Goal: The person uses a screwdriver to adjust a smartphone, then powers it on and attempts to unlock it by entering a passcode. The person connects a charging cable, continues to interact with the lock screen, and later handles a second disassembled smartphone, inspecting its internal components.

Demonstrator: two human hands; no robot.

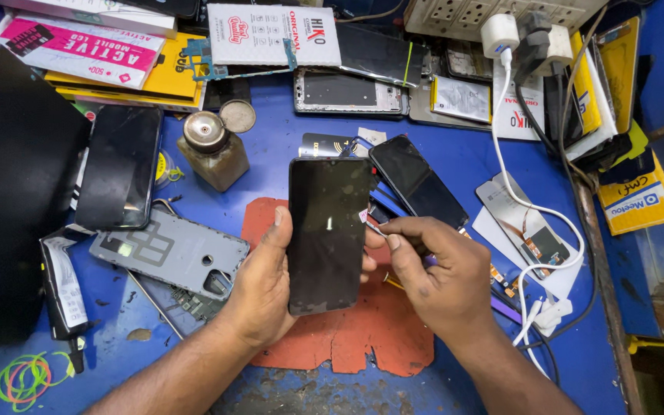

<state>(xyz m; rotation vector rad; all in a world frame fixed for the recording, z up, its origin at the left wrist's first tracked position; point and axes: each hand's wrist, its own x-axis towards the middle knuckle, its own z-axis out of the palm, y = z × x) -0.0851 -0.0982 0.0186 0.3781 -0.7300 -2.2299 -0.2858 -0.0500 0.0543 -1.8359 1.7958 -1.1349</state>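
Observation:
A black smartphone [327, 234] with a dark screen is held upright over a torn red mat [363, 330] on the blue bench. My left hand [264, 284] grips it from the left side and behind, thumb on the left edge. My right hand [439, 277] is at the phone's right edge, thumb and forefinger pinched on a small thin metal tool [376, 228] whose tip touches that edge.
A second dark phone [418, 183] lies just behind, a third [120, 167] at the left. A grey phone frame [167, 252], a small glass bottle [212, 151], a white charging cable [532, 207], boxes and loose phone parts crowd the bench. Coloured rubber bands [28, 376] lie bottom left.

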